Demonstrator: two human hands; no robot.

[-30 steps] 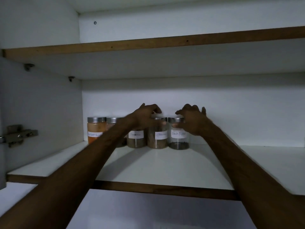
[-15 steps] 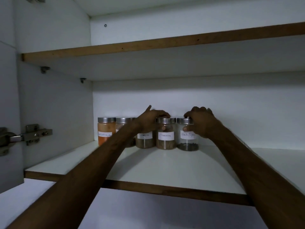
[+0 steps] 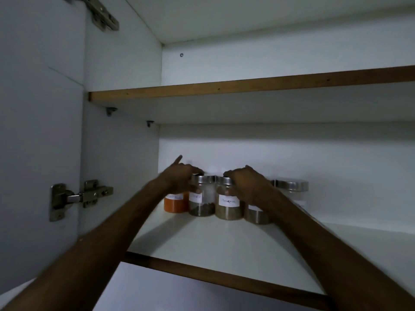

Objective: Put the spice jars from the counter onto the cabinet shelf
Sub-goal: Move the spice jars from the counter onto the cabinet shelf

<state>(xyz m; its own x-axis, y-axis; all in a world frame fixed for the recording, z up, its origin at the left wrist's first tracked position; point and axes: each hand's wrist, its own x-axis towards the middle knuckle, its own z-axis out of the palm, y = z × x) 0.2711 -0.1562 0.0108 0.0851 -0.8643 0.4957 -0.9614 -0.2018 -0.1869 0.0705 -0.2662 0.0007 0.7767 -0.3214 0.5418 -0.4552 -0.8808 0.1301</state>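
Note:
Several glass spice jars with steel lids stand in a row at the back of the white cabinet shelf (image 3: 224, 239). From the left they are an orange spice jar (image 3: 175, 203), a jar of dark bits (image 3: 201, 202), a brown jar (image 3: 229, 205), a second brown jar (image 3: 256, 213) and a clear jar (image 3: 292, 187). My left hand (image 3: 179, 177) covers the top of the orange jar, fingers curled at its lid and forefinger raised. My right hand (image 3: 249, 186) is clasped over the second brown jar, its fingertips touching the neighbouring lid.
An upper shelf (image 3: 247, 86) hangs close above the jars. The open cabinet door (image 3: 40, 153) with its hinge (image 3: 80, 197) stands at the left. The shelf's wooden front edge (image 3: 224, 276) runs below my forearms.
The view swung left and up. Both hands shifted left along the row: the left from the middle jars to the orange jar, the right off the end jar, which now stands uncovered.

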